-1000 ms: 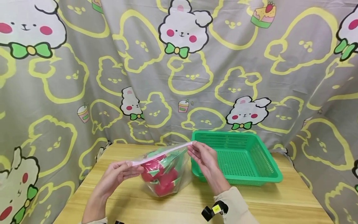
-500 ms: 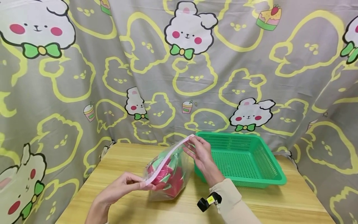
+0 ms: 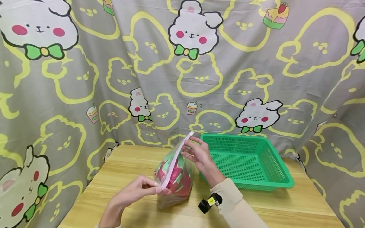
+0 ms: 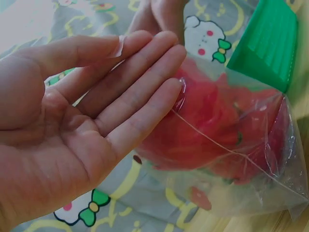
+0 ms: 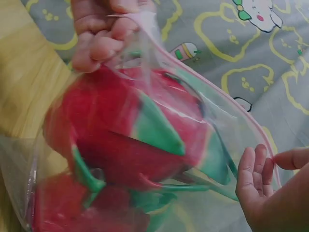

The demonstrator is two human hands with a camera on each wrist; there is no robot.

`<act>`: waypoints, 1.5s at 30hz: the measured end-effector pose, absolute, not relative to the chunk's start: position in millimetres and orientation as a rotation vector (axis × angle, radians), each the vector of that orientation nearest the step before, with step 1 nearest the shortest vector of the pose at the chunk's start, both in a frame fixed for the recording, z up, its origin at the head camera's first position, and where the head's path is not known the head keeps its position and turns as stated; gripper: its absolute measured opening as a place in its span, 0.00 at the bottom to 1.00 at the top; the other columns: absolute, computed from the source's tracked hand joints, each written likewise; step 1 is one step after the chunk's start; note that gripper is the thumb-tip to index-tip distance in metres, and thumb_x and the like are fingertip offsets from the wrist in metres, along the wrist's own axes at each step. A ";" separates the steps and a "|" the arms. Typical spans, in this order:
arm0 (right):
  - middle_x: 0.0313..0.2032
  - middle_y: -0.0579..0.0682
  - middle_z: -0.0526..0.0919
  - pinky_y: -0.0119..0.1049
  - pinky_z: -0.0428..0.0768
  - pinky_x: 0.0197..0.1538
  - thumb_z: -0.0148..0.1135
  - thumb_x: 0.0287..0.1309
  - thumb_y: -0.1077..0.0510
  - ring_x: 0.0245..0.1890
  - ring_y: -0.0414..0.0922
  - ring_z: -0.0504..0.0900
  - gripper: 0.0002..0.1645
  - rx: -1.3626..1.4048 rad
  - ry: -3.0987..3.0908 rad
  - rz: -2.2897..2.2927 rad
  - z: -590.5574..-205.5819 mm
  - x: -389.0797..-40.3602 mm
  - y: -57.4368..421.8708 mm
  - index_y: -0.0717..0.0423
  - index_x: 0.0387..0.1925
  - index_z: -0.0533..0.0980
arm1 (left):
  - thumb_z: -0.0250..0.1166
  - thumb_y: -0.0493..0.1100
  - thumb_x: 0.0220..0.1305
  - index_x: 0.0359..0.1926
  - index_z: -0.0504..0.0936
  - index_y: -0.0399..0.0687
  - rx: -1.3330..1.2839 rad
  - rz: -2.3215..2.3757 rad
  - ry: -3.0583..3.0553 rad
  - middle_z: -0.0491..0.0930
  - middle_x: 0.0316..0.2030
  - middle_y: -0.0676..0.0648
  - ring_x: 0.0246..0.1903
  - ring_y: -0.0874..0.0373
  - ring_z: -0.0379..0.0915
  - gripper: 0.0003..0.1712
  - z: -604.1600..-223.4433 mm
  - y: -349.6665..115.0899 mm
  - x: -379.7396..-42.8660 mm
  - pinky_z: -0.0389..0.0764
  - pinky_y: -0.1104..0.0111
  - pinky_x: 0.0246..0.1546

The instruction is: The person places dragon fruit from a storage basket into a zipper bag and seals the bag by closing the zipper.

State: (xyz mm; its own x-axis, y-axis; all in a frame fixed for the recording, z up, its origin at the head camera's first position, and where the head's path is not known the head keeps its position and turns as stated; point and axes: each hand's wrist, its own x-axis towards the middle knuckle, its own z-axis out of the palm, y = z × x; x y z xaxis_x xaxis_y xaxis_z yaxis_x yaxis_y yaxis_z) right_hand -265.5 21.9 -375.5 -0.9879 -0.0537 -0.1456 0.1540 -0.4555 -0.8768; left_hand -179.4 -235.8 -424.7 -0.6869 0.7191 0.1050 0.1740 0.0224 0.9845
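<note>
A clear zip-top bag (image 3: 176, 198) with a pale pink zip strip (image 3: 174, 166) holds several red dragon fruits (image 5: 120, 121) with green scales. In the head view, my left hand (image 3: 137, 191) pinches the strip's near lower end between thumb and fingers. My right hand (image 3: 198, 153) pinches its far upper end, so the strip runs taut and slanted between them. The left wrist view shows my left palm (image 4: 87, 116) beside the bag (image 4: 231, 188), with the thumb against the index finger. Whether the zip is sealed cannot be told.
A green plastic basket (image 3: 280, 164) with slotted sides stands right of the bag, behind my right forearm. The wooden table (image 3: 134, 158) lies beneath. A grey curtain (image 3: 159, 79) with yellow and white cartoon prints hangs behind and at both sides.
The bag's strip has swung from nearly level to steeply slanted. My left hand has moved right and nearer, my right hand slightly up and left. Both keep hold of the bag.
</note>
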 end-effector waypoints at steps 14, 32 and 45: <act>0.34 0.57 0.84 0.40 0.87 0.35 0.67 0.59 0.68 0.29 0.44 0.86 0.16 -0.283 1.983 -2.187 -380.2 -231.0 16.9 0.72 0.48 0.77 | 0.60 0.38 0.75 0.52 0.87 0.36 0.814 1.725 1.984 0.87 0.47 0.38 0.48 0.58 0.82 0.14 -421.6 -210.9 -172.7 0.80 0.68 0.52; 0.38 0.58 0.81 0.36 0.83 0.36 0.57 0.66 0.69 0.33 0.43 0.82 0.15 -0.475 2.064 -2.119 -386.8 -231.0 22.6 0.70 0.52 0.76 | 0.54 0.39 0.79 0.50 0.84 0.32 0.798 1.708 2.098 0.87 0.46 0.36 0.52 0.46 0.83 0.15 -414.8 -245.7 -198.6 0.79 0.64 0.56; 0.45 0.60 0.82 0.39 0.82 0.42 0.55 0.71 0.65 0.40 0.47 0.81 0.11 -0.682 2.142 -1.962 -390.0 -238.5 37.9 0.64 0.50 0.79 | 0.63 0.45 0.75 0.64 0.77 0.37 0.420 2.047 2.524 0.79 0.59 0.37 0.60 0.49 0.75 0.23 -415.0 -229.6 -245.0 0.75 0.71 0.57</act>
State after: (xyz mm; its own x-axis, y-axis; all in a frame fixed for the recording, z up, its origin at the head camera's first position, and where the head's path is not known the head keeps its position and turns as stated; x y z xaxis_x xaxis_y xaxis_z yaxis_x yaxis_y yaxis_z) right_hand -238.5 37.9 -390.0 -0.8836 -0.4296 0.1861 -0.2228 0.0363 -0.9742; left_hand -245.0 -229.6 -415.0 -0.9581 0.1128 0.2632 0.2808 0.1904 0.9407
